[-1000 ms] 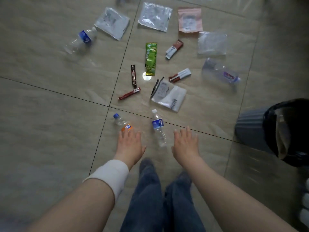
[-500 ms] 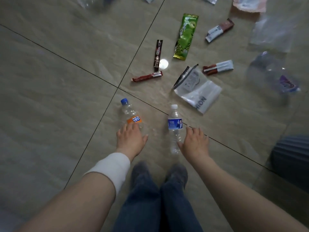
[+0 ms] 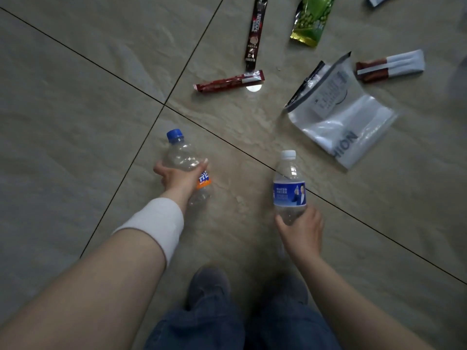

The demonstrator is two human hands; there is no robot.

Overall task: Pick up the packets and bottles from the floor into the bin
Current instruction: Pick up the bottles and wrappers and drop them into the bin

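My left hand is wrapped around the middle of a clear bottle with a blue cap and orange label. My right hand grips the base of a clear bottle with a white cap and blue label. Further out on the tiled floor lie a dark coffee stick packet, a red stick packet, a green snack packet, a brown-and-white packet and a clear zip bag with printed letters. The bin is out of view.
My feet in grey shoes and blue jeans stand at the bottom centre. A white band wraps my left wrist. A bright light spot reflects off the floor by the red packet.
Both hands have reached down and closed on the two near bottles. The view has dropped closer to the floor, and the bin has left the frame.
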